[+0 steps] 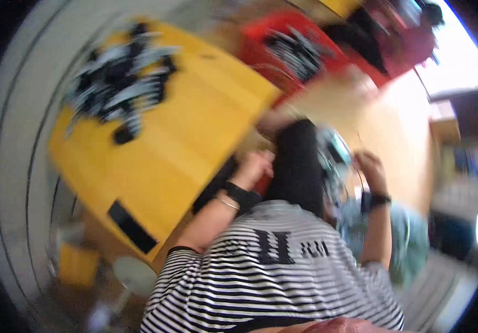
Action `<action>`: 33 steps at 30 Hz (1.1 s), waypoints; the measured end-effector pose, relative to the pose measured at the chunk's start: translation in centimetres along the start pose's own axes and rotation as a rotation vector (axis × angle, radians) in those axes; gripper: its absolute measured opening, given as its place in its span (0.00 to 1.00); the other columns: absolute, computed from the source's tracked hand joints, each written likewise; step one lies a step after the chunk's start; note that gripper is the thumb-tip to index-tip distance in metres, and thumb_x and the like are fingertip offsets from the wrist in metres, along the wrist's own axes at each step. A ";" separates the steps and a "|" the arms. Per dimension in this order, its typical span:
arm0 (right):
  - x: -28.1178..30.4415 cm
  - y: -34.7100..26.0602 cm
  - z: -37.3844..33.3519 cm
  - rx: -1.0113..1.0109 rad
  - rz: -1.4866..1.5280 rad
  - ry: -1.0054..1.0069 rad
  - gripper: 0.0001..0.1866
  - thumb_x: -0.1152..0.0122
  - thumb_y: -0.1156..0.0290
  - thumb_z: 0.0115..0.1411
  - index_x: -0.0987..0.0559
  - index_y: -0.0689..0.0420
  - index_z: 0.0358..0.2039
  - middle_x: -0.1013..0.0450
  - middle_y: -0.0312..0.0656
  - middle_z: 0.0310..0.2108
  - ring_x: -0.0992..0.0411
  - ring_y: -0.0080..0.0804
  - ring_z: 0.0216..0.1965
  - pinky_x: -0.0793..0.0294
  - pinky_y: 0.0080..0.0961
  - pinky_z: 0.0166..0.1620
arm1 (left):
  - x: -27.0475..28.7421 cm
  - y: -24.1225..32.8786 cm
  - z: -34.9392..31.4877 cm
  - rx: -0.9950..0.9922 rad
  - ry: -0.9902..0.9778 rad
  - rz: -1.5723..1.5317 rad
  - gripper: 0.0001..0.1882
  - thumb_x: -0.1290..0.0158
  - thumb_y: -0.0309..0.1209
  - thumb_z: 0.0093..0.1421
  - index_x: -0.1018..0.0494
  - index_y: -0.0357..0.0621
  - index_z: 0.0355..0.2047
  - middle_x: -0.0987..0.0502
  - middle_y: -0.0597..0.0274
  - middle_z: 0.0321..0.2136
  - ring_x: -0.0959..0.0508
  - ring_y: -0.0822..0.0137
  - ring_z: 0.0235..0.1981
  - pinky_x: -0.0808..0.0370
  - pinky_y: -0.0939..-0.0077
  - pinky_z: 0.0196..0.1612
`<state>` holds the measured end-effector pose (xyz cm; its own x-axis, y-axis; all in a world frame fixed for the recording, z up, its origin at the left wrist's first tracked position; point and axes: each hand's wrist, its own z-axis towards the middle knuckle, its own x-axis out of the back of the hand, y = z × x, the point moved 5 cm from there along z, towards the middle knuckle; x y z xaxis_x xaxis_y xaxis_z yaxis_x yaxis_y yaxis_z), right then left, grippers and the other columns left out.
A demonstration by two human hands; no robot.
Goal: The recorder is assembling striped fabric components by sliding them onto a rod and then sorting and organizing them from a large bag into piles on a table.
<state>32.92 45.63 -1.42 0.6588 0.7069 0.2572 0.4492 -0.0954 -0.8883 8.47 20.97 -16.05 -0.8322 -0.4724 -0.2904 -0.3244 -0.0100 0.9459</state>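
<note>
My left hand (257,165) is beside the near right edge of a yellow table (194,150), its fingers loosely bent and smeared by motion. No object shows in it. On the right, my right hand (371,168) has its fingers curled in beside a pale green and white device (334,149). A thin dark line, like a cord, runs by its fingertips; what the fingers hold, if anything, I cannot make out. A pile of black and grey strip-like pieces (122,80) lies at the table's far left. Nearer, a flat black rectangle (132,226) lies by the table's edge.
A red table or tray (258,39) beyond holds more grey and black pieces (297,53). A person in red (411,47) is at the far right. A round pale stool (133,273) stands at the lower left, and green-grey cloth (405,238) lies beyond my right forearm.
</note>
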 end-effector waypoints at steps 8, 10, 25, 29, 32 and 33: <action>8.6 18.0 -15.7 -0.399 0.437 0.424 0.14 0.41 0.68 0.61 0.23 0.64 0.43 0.23 0.46 0.38 0.22 0.34 0.36 0.20 0.28 0.37 | 11.2 0.3 -0.1 0.409 0.099 -0.057 0.18 0.52 0.43 0.66 0.30 0.42 0.26 0.25 0.60 0.20 0.24 0.68 0.24 0.28 0.73 0.34; 10.3 22.0 -18.9 -0.382 0.525 0.519 0.13 0.41 0.70 0.60 0.23 0.64 0.43 0.23 0.46 0.39 0.22 0.36 0.36 0.20 0.29 0.37 | 11.4 -0.3 0.3 0.417 0.117 -0.034 0.17 0.51 0.43 0.66 0.31 0.42 0.27 0.25 0.59 0.20 0.24 0.66 0.24 0.27 0.71 0.32; 28.7 29.6 -26.6 -0.496 -0.656 1.179 0.16 0.45 0.61 0.54 0.19 0.59 0.34 0.22 0.50 0.33 0.22 0.41 0.34 0.24 0.34 0.41 | 13.6 -0.9 -0.7 0.504 0.205 0.099 0.17 0.50 0.41 0.66 0.32 0.40 0.26 0.28 0.59 0.20 0.24 0.63 0.24 0.24 0.66 0.33; 29.0 33.3 -35.3 -1.000 -0.897 1.228 0.21 0.52 0.59 0.52 0.18 0.57 0.38 0.25 0.55 0.42 0.27 0.54 0.47 0.29 0.42 0.51 | 13.4 -1.2 -0.5 0.534 0.211 0.124 0.16 0.51 0.40 0.66 0.32 0.39 0.27 0.28 0.58 0.20 0.24 0.62 0.25 0.24 0.64 0.33; 28.4 37.7 -40.1 -1.297 -0.953 1.044 0.20 0.50 0.62 0.51 0.19 0.57 0.40 0.25 0.56 0.42 0.27 0.55 0.46 0.29 0.43 0.51 | 13.9 -2.0 0.0 0.577 0.183 0.160 0.16 0.51 0.40 0.66 0.33 0.40 0.28 0.28 0.57 0.21 0.24 0.62 0.25 0.23 0.64 0.33; 27.6 37.3 -39.0 -1.306 -0.931 1.028 0.20 0.50 0.62 0.51 0.19 0.57 0.40 0.25 0.56 0.42 0.27 0.55 0.46 0.29 0.43 0.51 | 14.0 -1.8 0.2 0.585 0.175 0.191 0.16 0.51 0.39 0.66 0.33 0.40 0.28 0.28 0.57 0.21 0.24 0.61 0.24 0.23 0.64 0.33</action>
<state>91.39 34.25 -12.66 -0.1938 0.2547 0.9474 0.6088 -0.7260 0.3197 -2.65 14.53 -21.81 -0.8298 -0.5559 -0.0498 -0.4107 0.5477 0.7289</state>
